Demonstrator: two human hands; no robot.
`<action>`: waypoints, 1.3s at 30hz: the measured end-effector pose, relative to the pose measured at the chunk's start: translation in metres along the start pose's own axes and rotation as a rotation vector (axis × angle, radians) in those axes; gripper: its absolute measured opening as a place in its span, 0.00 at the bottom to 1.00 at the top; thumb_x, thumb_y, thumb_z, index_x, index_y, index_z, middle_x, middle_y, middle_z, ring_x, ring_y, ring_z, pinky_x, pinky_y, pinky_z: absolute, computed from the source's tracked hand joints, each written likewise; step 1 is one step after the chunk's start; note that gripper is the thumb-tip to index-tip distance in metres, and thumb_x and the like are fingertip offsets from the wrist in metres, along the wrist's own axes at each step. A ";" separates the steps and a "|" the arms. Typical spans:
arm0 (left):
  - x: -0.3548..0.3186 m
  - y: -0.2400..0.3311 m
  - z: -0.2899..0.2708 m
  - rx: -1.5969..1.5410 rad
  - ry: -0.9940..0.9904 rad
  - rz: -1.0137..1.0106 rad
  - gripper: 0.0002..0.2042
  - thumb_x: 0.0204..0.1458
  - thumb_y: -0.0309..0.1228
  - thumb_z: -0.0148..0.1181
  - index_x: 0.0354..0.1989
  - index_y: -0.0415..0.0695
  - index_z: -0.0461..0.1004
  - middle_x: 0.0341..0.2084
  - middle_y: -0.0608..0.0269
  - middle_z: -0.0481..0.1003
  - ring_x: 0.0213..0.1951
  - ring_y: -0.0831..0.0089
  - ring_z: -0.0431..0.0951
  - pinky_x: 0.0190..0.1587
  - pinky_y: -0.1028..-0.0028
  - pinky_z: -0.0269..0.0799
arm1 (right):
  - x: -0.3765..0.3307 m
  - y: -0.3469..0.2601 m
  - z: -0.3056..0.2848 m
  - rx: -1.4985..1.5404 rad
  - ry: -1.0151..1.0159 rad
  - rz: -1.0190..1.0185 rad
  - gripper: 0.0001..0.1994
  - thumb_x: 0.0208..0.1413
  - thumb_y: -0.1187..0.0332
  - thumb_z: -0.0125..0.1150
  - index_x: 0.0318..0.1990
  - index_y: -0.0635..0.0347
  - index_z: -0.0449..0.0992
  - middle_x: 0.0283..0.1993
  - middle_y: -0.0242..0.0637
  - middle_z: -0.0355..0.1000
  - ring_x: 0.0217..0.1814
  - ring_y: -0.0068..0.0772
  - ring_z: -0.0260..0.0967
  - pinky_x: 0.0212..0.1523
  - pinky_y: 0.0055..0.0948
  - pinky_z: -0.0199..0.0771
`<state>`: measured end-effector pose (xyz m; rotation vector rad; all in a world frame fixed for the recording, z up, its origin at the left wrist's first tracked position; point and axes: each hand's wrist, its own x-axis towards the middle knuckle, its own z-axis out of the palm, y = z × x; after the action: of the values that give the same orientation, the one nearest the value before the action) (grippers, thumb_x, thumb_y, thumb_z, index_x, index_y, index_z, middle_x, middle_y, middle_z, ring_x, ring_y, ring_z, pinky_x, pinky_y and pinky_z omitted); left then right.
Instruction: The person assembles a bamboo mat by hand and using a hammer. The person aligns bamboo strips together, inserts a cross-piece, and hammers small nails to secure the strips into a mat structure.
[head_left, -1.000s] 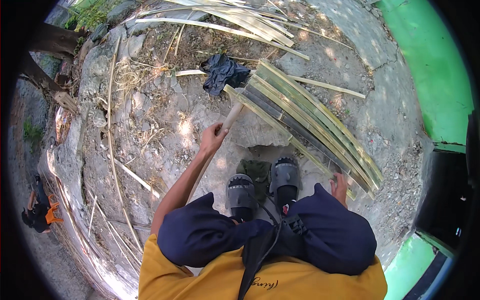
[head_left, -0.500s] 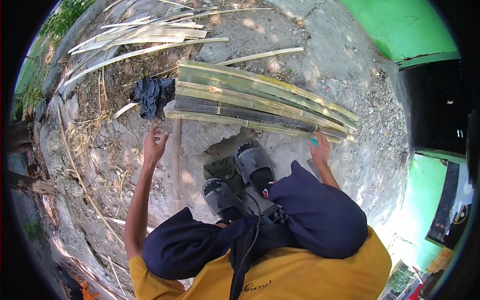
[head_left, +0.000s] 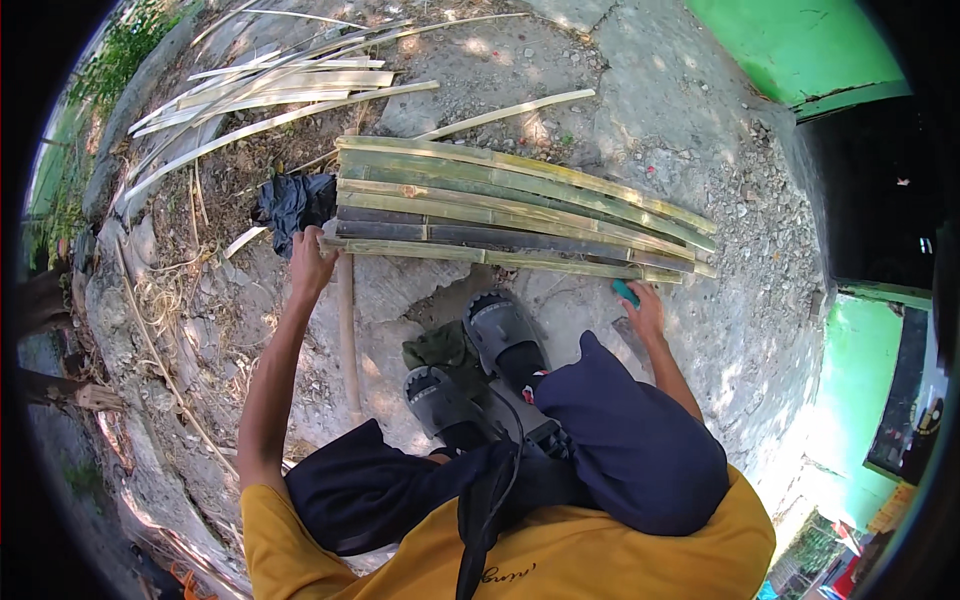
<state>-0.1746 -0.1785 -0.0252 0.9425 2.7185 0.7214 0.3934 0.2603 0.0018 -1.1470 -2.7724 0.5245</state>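
Several split bamboo strips (head_left: 520,205), green, yellowish and dark, lie side by side on the ground before me. My left hand (head_left: 313,262) has its fingers closed at the left end of the nearest strip (head_left: 430,250). Below the right end of the strips, my right hand (head_left: 645,308) is wrapped around a small teal object (head_left: 625,292), perhaps a handle. A dark flat shape (head_left: 630,340) shows beside that hand; whether it joins the teal object I cannot tell. Crumpled black plastic (head_left: 297,208) lies just beyond my left hand.
Paler thin strips (head_left: 300,85) are piled at the far left. A wooden stick (head_left: 348,340) lies under the bamboo's left end. My sandalled feet (head_left: 500,330) stand close to the strips, beside a dark green cloth (head_left: 440,343). A green wall (head_left: 800,50) rises at the right.
My left hand has moved up to the nearest strip's left end, and its fingers have closed there. My right hand has drawn slightly down from the strips, with the teal object still in it.
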 end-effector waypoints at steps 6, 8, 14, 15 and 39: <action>0.007 -0.006 0.001 -0.055 -0.056 -0.081 0.21 0.41 0.32 0.80 0.41 0.40 0.76 0.36 0.47 0.79 0.42 0.46 0.80 0.48 0.54 0.75 | -0.055 0.066 -0.049 -0.102 -0.067 0.046 0.18 0.44 0.74 0.73 0.47 0.61 0.82 0.47 0.46 0.80 0.51 0.55 0.77 0.54 0.44 0.75; 0.009 0.004 0.002 -0.104 0.031 -0.028 0.22 0.41 0.34 0.81 0.41 0.38 0.77 0.33 0.50 0.79 0.38 0.50 0.80 0.43 0.57 0.75 | -0.083 0.119 -0.076 -0.135 -0.082 0.093 0.19 0.42 0.77 0.72 0.46 0.57 0.82 0.45 0.43 0.79 0.52 0.53 0.75 0.54 0.47 0.73; 0.005 0.033 -0.010 -0.180 -0.006 -0.124 0.17 0.45 0.34 0.74 0.41 0.38 0.79 0.31 0.48 0.82 0.36 0.51 0.84 0.42 0.57 0.80 | -0.107 0.117 -0.074 -0.029 -0.154 0.088 0.18 0.45 0.78 0.69 0.47 0.58 0.81 0.46 0.44 0.78 0.51 0.58 0.74 0.53 0.50 0.71; 0.001 0.036 -0.011 -0.116 -0.036 -0.130 0.16 0.47 0.35 0.73 0.40 0.39 0.79 0.29 0.49 0.82 0.36 0.50 0.84 0.43 0.56 0.80 | -0.098 0.105 -0.069 -0.023 -0.163 0.067 0.18 0.45 0.78 0.69 0.47 0.58 0.81 0.46 0.44 0.78 0.51 0.58 0.74 0.53 0.50 0.71; 0.074 -0.069 -0.031 -0.176 0.375 -0.663 0.21 0.64 0.43 0.59 0.50 0.34 0.78 0.35 0.45 0.83 0.37 0.49 0.84 0.45 0.56 0.79 | 0.071 -0.169 0.007 0.317 -0.128 -0.152 0.08 0.58 0.80 0.59 0.40 0.59 0.82 0.43 0.41 0.78 0.50 0.45 0.76 0.53 0.38 0.74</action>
<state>-0.2790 -0.1916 -0.0326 -0.1681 2.9216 1.0299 0.2280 0.1971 0.0509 -0.8535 -2.7151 1.0054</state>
